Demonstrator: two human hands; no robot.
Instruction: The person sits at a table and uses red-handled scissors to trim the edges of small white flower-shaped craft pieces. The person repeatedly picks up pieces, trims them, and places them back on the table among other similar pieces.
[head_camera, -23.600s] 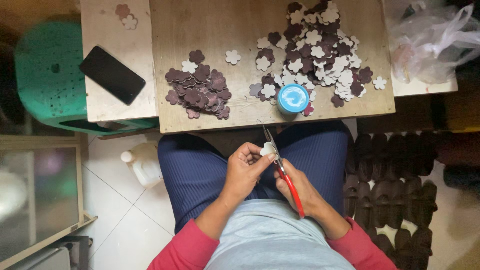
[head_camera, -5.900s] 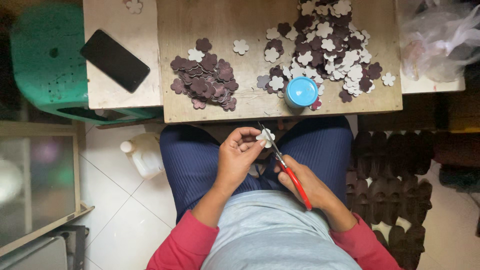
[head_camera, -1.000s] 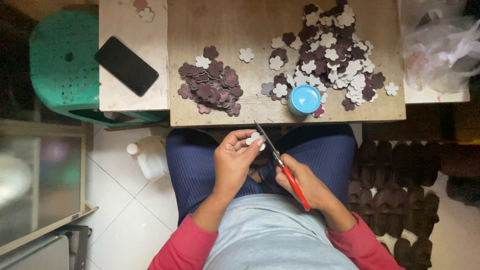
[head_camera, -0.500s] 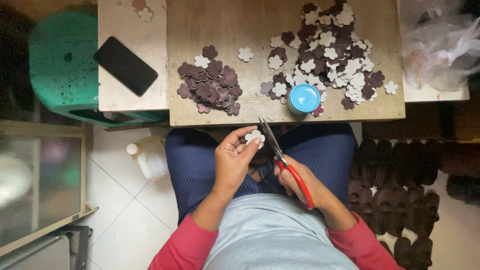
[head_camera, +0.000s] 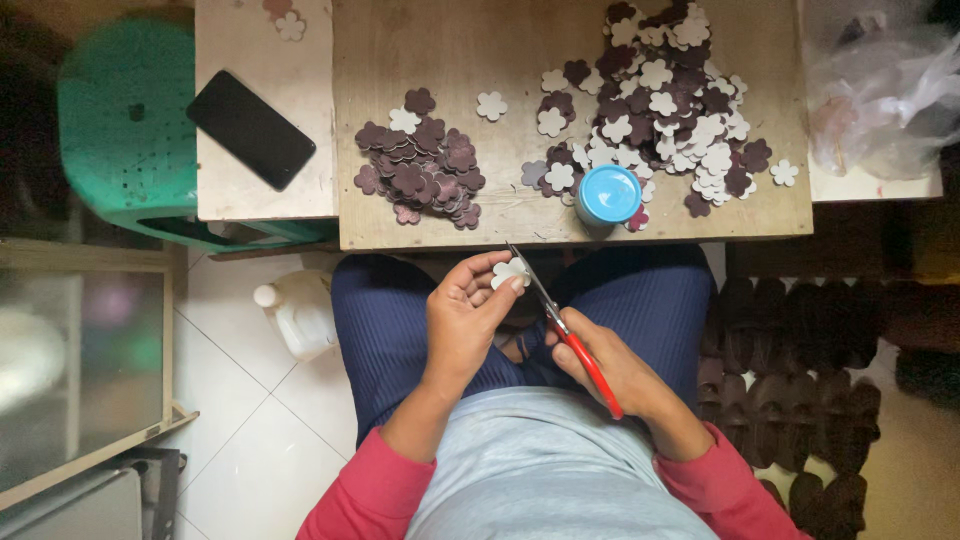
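I see the left hand (head_camera: 462, 322) over the lap, just below the desk's (head_camera: 450, 60) near edge, its fingertips (head_camera: 517, 283) pinched shut on a small white flower-shaped cutout (head_camera: 508, 271). My right hand (head_camera: 610, 368) is curled closed around the red handles of the scissors (head_camera: 562, 325), whose blades point up and touch the cutout's right side. On the desk, a heap of maroon cutouts (head_camera: 420, 165) lies near the near edge, a mixed white and maroon heap (head_camera: 670, 95) spreads toward the far right corner, and a blue-lidded jar (head_camera: 608, 195) stands at the near edge between them.
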